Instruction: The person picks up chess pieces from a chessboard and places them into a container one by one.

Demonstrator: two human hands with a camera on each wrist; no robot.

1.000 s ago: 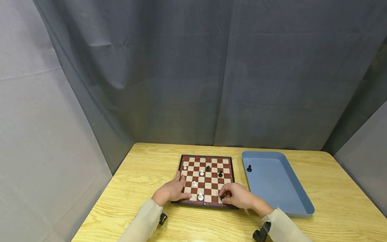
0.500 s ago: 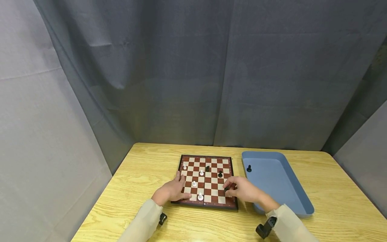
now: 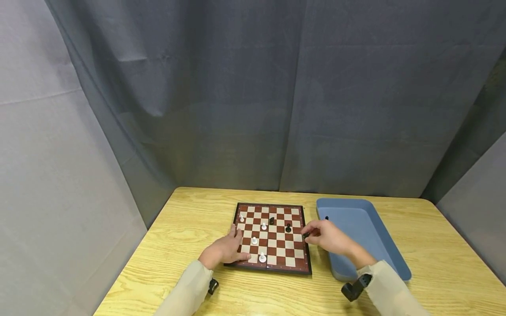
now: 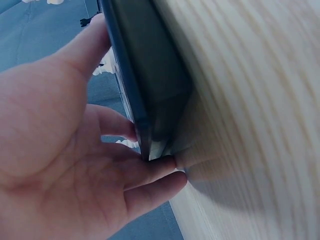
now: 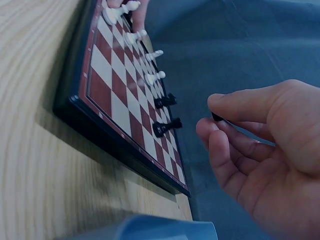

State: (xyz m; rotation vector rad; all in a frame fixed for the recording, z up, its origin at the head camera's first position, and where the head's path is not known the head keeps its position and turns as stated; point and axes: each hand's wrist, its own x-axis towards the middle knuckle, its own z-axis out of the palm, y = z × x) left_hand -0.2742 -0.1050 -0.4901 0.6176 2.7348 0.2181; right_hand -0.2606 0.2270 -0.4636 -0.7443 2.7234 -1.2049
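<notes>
Right wrist view: black chess piece (image 5: pixel 216 117) between pinching right-hand fingers (image 5: pixel 220 150), its direction and long axis hidden.

Your right hand (image 3: pixel 331 239) pinches a small black chess piece (image 3: pixel 306 235), mostly hidden, near the red-and-cream chessboard (image 3: pixel 276 270), which lies flat, your left hand (image 3: pixel 224 250) at its left edge.
</notes>
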